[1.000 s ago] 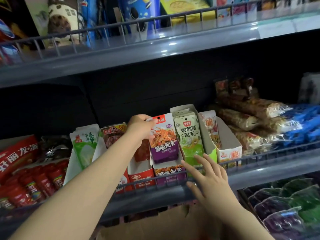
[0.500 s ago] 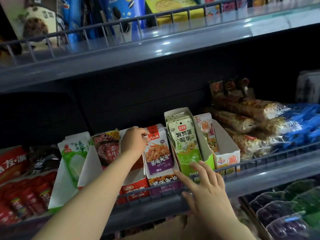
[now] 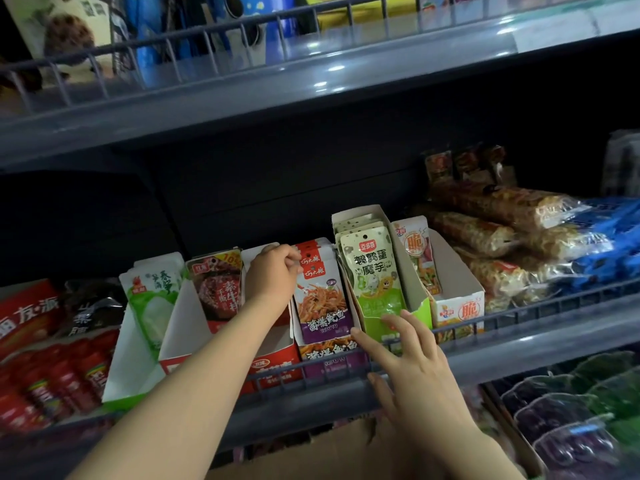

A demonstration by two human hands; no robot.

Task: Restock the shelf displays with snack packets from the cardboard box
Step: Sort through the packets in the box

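The left hand [image 3: 273, 271] curls over the tops of the purple squid packets [image 3: 320, 299] in their display tray while the right hand [image 3: 408, 368], fingers spread and holding nothing, steadies the front rail [image 3: 519, 317]; best to press them squarely back, cardboard box [image 3: 329, 455] waiting below.

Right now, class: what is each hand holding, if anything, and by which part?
The left hand pinches the purple-and-red snack packets at their top edge. The right hand holds nothing; its straight fingers rest at the shelf's wire rail.

squid packets [image 3: 320, 299] stand in their box, left of the konjac packets [image 3: 375, 275].
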